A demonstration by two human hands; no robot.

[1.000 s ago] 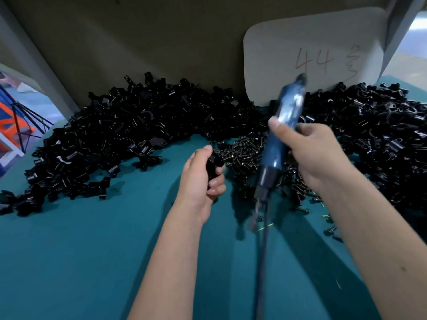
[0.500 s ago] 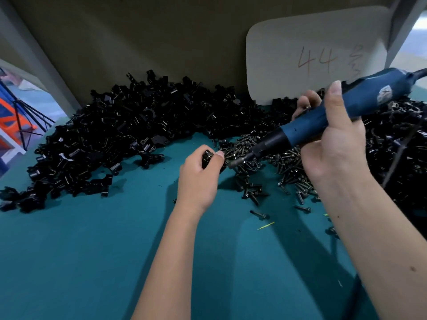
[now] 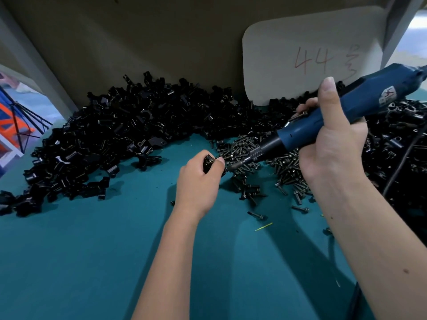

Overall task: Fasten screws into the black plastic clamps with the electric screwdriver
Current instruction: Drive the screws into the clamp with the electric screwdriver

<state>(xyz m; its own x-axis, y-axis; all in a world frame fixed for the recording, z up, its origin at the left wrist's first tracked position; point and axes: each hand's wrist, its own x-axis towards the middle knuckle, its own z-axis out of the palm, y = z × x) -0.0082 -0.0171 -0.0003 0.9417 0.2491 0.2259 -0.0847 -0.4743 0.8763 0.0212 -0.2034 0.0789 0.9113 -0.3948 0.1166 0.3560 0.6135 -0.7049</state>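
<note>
a small black plastic clamp point(image 3: 209, 163) is pinched by the left hand point(image 3: 199, 181); the smooth blue cylindrical electric screwdriver point(image 3: 323, 116), tip just beside the clamp, is gripped by the right hand point(image 3: 332, 137)

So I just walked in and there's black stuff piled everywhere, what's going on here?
A person is fastening screws into black plastic clamps. The left hand holds one clamp over the teal table. The right hand grips a blue electric screwdriver, its tip right at that clamp. A heap of clamps lies at the back and loose screws lie under the tool.
</note>
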